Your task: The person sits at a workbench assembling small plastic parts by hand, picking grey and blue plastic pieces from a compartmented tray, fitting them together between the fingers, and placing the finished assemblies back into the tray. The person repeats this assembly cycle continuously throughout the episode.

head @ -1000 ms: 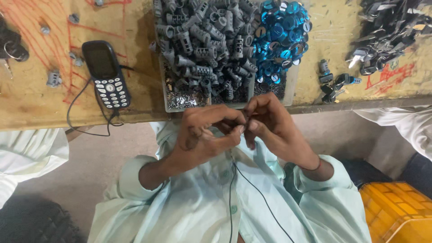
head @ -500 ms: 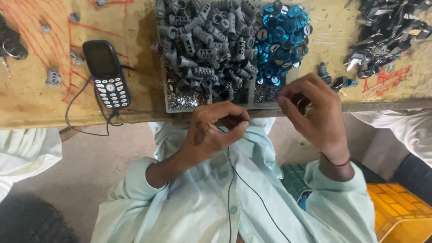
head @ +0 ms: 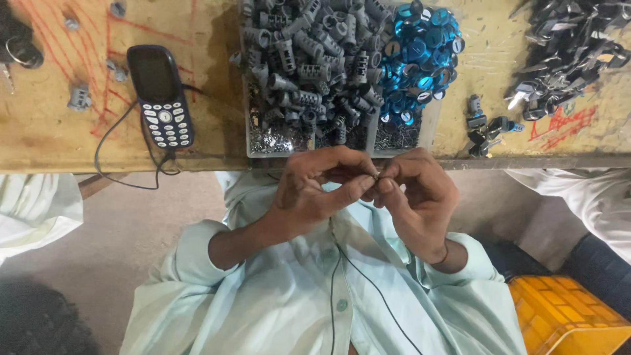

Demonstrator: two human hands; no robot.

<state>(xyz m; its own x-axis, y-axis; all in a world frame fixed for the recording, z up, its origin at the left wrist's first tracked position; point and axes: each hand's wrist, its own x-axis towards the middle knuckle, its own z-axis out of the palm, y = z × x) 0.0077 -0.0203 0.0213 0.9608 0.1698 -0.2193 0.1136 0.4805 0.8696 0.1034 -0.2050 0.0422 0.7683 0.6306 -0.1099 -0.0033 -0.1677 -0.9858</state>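
My left hand (head: 314, 190) and my right hand (head: 417, 194) meet fingertip to fingertip just below the workbench's front edge, over my lap. Together they pinch a small dark metal part (head: 372, 177), mostly hidden by the fingers. Directly above the hands stands a tray (head: 263, 141) heaped with grey metal cylinder parts (head: 309, 59), and beside them lies a heap of shiny blue round caps (head: 417, 56).
A dark keypad phone (head: 160, 95) with a black cable lies on the wooden bench (head: 66, 138) at left. Assembled dark pieces (head: 568, 46) pile up at the top right, a few (head: 483, 125) lie loose near the edge. A yellow crate (head: 568, 315) sits at lower right. Other people's pale sleeves show at both sides.
My right hand had reached up to the bench edge near the loose pieces half a second ago; it has come back down to meet my left hand at the small part.
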